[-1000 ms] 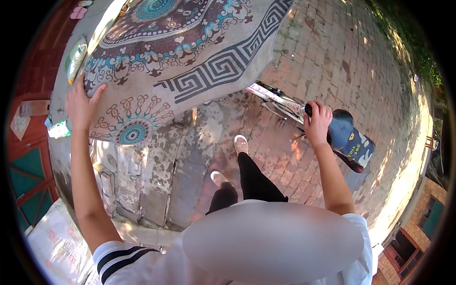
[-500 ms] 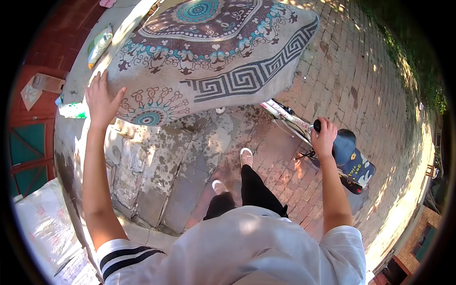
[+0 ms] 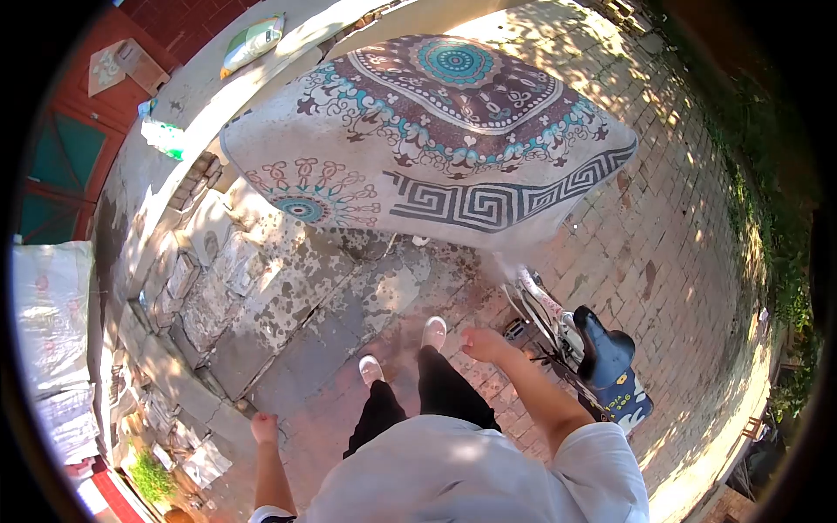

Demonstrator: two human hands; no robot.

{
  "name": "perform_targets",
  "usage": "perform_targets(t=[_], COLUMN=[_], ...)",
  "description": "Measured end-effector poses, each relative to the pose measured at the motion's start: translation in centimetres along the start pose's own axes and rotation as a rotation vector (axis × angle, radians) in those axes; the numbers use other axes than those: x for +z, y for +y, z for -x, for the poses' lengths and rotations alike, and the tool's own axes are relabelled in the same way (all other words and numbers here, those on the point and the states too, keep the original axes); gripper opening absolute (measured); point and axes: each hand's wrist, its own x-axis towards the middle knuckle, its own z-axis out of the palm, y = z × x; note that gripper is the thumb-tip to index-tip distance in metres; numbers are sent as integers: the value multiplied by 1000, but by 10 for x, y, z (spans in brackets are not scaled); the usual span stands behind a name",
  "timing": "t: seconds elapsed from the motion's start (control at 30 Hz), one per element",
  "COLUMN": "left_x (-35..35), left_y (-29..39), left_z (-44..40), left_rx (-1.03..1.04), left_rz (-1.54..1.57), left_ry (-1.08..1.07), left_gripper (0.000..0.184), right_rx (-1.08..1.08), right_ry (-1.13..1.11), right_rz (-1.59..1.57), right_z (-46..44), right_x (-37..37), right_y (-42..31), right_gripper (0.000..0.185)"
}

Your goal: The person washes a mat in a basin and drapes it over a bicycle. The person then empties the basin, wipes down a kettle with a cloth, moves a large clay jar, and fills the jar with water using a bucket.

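Observation:
A large patterned rug [image 3: 497, 222], with a grey key border and turquoise medallions, is spread out in front of me, apart from both hands. It covers the front part of a bicycle, whose pale frame [image 3: 542, 296] shows from under its near edge. My right hand [image 3: 486, 344] hangs with curled fingers just left of the bicycle's rear half, nothing visible in it. The black bicycle saddle [image 3: 602, 344] lies to its right. Low on my left side, my left hand [image 3: 264, 427] is closed in a loose fist, touching nothing, near the stone edging.
Brick paving [image 3: 676, 227] stretches to the right. Concrete steps [image 3: 288, 305] and broken stones lie at left. On the raised ledge are a plump bag [image 3: 253, 44] and a green-and-white packet [image 3: 163, 137]. A white sheet [image 3: 52, 331] hangs far left.
My left hand has left the rug's edge and dropped to my side, fingers closing. My right hand has let go of the saddle and moved left. My view has shifted.

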Motion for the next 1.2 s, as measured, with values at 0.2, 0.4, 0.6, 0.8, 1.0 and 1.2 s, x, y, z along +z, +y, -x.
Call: perform_targets(t=[0.2, 0.4, 0.6, 0.8, 1.0, 1.2], left_x=[-43, -11, 2, 77, 160, 281], left_y=[-257, -280, -235, -450, -556, -519], left_z=[196, 261, 310, 544, 877, 1028], left_rx=[-9, -649, -226, -426, -1610, -2125], left_rz=[-852, 143, 779, 808, 1389, 1700], left_ry=[-839, -361, -217, 52, 626, 1200], left_gripper=[24, 57, 38, 22, 19, 20], right_rx=[617, 949, 738, 402, 376, 150], right_ry=[-297, -6, 60, -143, -346, -443], right_rz=[-890, -867, -720, -459, 19, 216], right_z=[-12, 57, 96, 167, 215, 180], right_x=[71, 98, 145, 235, 315, 347], right_y=[54, 109, 93, 2, -39, -153], right_gripper=[30, 25, 18, 19, 16, 11])
